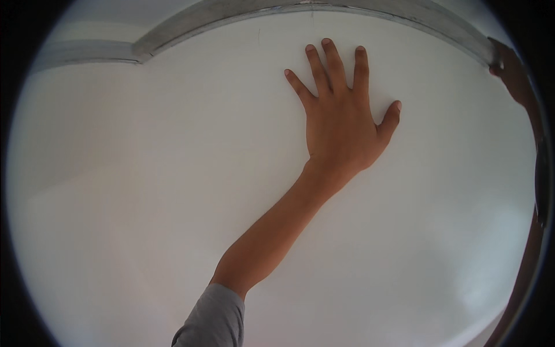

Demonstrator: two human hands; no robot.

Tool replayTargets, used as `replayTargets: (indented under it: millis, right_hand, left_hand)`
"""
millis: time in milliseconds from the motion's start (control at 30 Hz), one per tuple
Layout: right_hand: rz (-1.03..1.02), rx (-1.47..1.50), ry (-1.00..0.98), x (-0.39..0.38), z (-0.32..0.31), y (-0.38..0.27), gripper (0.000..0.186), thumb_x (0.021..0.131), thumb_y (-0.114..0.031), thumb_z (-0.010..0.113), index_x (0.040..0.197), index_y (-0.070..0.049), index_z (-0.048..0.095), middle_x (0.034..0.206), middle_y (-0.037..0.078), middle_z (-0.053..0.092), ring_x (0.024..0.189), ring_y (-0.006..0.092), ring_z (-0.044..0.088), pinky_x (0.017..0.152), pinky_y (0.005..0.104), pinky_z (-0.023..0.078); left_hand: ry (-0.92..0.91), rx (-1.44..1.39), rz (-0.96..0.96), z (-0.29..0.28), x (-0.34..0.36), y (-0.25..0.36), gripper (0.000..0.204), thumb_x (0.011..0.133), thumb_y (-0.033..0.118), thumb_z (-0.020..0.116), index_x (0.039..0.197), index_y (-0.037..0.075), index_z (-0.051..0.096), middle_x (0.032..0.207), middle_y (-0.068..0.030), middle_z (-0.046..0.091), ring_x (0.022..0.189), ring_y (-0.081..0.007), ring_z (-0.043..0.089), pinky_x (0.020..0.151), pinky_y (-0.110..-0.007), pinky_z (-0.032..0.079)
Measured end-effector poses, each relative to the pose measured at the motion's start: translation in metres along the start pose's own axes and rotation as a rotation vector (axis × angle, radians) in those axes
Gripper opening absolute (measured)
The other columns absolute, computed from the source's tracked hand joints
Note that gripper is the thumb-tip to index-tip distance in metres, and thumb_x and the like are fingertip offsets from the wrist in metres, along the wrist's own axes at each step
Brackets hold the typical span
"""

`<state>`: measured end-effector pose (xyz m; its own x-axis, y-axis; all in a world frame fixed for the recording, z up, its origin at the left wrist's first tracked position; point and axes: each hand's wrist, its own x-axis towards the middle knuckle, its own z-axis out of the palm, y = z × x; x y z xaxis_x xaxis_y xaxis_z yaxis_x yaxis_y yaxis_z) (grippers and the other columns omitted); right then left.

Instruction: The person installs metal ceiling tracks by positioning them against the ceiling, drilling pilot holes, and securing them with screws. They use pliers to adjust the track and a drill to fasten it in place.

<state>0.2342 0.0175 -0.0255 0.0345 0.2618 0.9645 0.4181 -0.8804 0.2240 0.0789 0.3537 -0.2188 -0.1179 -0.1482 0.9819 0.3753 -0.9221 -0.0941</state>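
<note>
- Nothing was held in the grip of the left hand [341, 124]; it lay open and flat, with all its fingers [334, 61] spread wide.
- That palm pressed against a big white panel [144, 191], which filled nearly the whole view.
- Four fingertips pointed up toward the panel's top edge, and the thumb [391, 115] stuck out to the right.
- Behind the hand, a bare forearm [277, 225] ran down and to the left, ending in a grey sleeve [213, 321] at the bottom of the picture.
- Along the top of the panel ran a grey frame strip [231, 14], bent into a curve by the camera lens.
- To the upper left, the strip met a second grey band [87, 52], and a pale wall showed above it.
- The right hand [511, 72] was far over at the right rim of the picture, up by the panel's top right corner.
- It touched the edge there, next to the grey strip, but it was dark and small, so I cannot tell whether its grip was open or closed.
- Below it, the right arm [529, 248] ran down the right edge of the panel as a thin dark shape.
- Both hands were well apart, one in the upper middle of the panel and one at its corner.
</note>
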Motion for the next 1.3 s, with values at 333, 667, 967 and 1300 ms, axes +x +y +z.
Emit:
replayTargets:
  millis: [333, 667, 967, 1300]
  right_hand:
    - [0.025, -0.133, 0.047, -0.036, -0.041, 0.055, 0.067, 0.091, -0.018, 0.074, 0.151, -0.007, 0.046, 0.143, 0.020, 0.055, 0.137, 0.0350, 0.049, 0.118, 0.0471, 0.037]
    - [0.263, -0.074, -0.527, -0.118, -0.119, -0.058, 0.076, 0.086, -0.022, 0.081, 0.151, -0.003, 0.044, 0.144, 0.020, 0.054, 0.134, 0.0351, 0.052, 0.117, 0.0448, 0.039]
    - [0.783, 1.464, -1.363, -0.426, -0.139, -0.291, 0.023, 0.084, -0.003, 0.082, 0.103, -0.003, 0.068, 0.087, 0.003, 0.072, 0.083, 0.0119, 0.069, 0.077, 0.0315, 0.058]
    - [0.669, 1.337, -1.618, -0.560, -0.264, -0.444, 0.080, 0.078, -0.008, 0.082, 0.150, -0.006, 0.046, 0.140, 0.012, 0.059, 0.125, 0.0194, 0.058, 0.101, 0.0374, 0.051]
  left_hand:
    - [0.104, -0.264, 0.009, -0.010, 0.000, 0.031, 0.080, 0.093, 0.055, 0.060, 0.151, 0.002, 0.044, 0.156, -0.0329, 0.032, 0.149, -0.0527, 0.023, 0.114, -0.075, 0.017]
    - [0.106, -0.518, -0.122, 0.036, 0.061, -0.034, 0.098, 0.096, 0.069, 0.050, 0.151, -0.011, 0.034, 0.160, -0.0301, 0.030, 0.154, -0.0450, 0.018, 0.125, -0.062, 0.011]
    - [-0.543, -2.241, -0.662, -0.103, -0.149, -0.031, 0.124, 0.078, 0.084, 0.064, 0.162, 0.006, 0.017, 0.155, -0.0220, 0.042, 0.138, -0.0385, 0.050, 0.109, -0.057, 0.045]
    - [-1.083, -2.220, -1.139, -0.282, -0.231, -0.098, 0.063, 0.073, 0.005, 0.065, 0.133, 0.003, 0.045, 0.092, 0.0001, 0.048, 0.071, -0.0078, 0.050, 0.061, -0.025, 0.043]
